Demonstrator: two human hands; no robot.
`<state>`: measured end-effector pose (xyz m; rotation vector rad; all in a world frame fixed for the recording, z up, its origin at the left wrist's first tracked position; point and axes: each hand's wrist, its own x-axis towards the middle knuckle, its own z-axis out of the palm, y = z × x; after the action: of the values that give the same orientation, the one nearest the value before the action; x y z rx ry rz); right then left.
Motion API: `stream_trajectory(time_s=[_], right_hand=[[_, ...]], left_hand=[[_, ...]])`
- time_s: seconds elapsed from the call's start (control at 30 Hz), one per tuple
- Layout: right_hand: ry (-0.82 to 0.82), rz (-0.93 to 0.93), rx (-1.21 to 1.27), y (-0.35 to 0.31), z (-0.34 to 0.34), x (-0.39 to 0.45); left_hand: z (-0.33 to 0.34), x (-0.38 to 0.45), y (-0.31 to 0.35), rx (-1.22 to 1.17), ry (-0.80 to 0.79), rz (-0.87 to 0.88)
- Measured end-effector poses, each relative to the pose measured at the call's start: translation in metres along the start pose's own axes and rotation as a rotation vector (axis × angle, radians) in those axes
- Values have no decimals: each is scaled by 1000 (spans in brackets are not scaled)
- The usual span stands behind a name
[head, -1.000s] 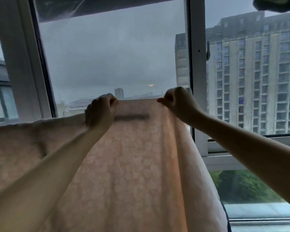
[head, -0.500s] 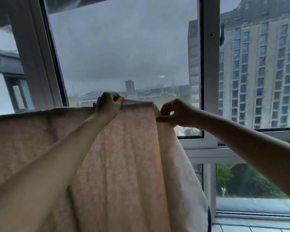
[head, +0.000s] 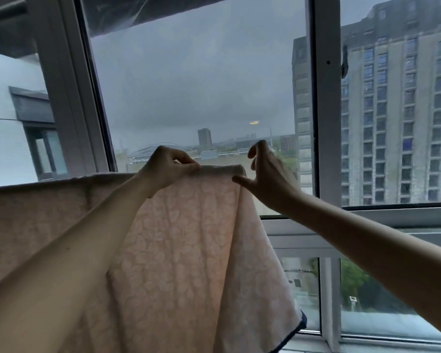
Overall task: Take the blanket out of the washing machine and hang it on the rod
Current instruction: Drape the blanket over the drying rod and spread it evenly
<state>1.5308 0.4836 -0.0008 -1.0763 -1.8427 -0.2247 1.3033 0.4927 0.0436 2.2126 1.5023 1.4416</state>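
A pale pink blanket [head: 178, 250] with a faint leaf pattern and a dark trim at its lower right corner hangs in front of me, folded over a rod that the cloth hides. Its top fold runs from the left edge to the middle of the view. My left hand [head: 167, 166] pinches the top fold with its fingertips. My right hand [head: 267, 174] hovers at the blanket's right end with fingers and thumb spread apart, holding nothing.
A large window with white frames [head: 326, 123] stands close behind the blanket. A white sill [head: 367, 217] runs at the right below the panes. Tall buildings show outside.
My right hand has let go of the blanket's right edge and spread its fingers. My left hand keeps its pinch on the top fold. The view has shifted slightly.
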Motion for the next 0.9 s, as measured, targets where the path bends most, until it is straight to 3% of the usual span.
stream_trajectory(time_s=[0.07, 0.17, 0.37, 0.53, 0.7, 0.77, 0.9], right_hand=[[67, -73, -96, -7, 3, -3], [42, -34, -174, -8, 8, -1], [42, -21, -96, 8, 16, 2], [44, -115, -80, 18, -6, 15], [146, -249, -288, 13, -16, 55], [127, -252, -232, 11, -10, 57], [-44, -230, 14, 18, 5, 25]], left_hand=[[2, 1, 1, 37, 33, 9], [8, 3, 2, 76, 69, 18], [15, 3, -1, 60, 99, 28], [17, 10, 7, 89, 151, 40], [23, 32, 17, 88, 304, 20], [29, 39, 12, 108, 331, -29], [43, 39, -5, 285, 227, -97]])
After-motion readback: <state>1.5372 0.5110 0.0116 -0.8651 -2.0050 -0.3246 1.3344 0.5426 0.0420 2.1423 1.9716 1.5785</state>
